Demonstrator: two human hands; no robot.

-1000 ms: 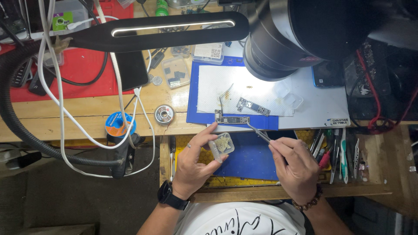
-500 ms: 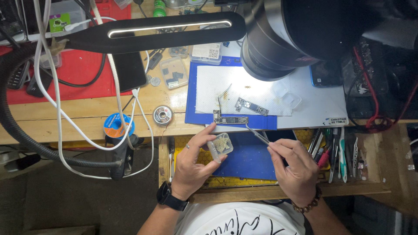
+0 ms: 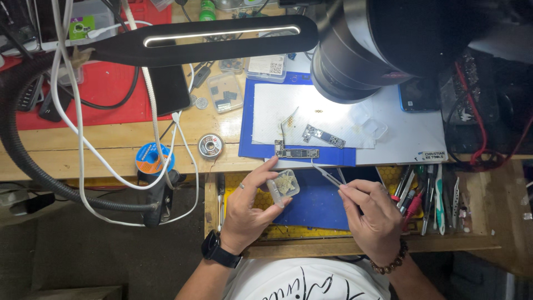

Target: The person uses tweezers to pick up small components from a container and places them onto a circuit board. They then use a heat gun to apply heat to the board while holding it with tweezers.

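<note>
Two hands work at the tabletop (image 3: 166, 141) edge. We note little change from a second ago: the left hand (image 3: 250, 208) still pinches a small clear case (image 3: 284, 186), and the right hand (image 3: 372, 214) stays closed on tweezers (image 3: 327, 175). Their long axis points up-left toward the narrow circuit board (image 3: 297, 152).

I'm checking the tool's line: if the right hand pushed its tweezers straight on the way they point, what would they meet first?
The right hand holds thin metal tweezers aimed up and left. Their tips sit just short of the long narrow circuit board at the blue mat's front edge, so probably that board first; depth is unclear.
</note>
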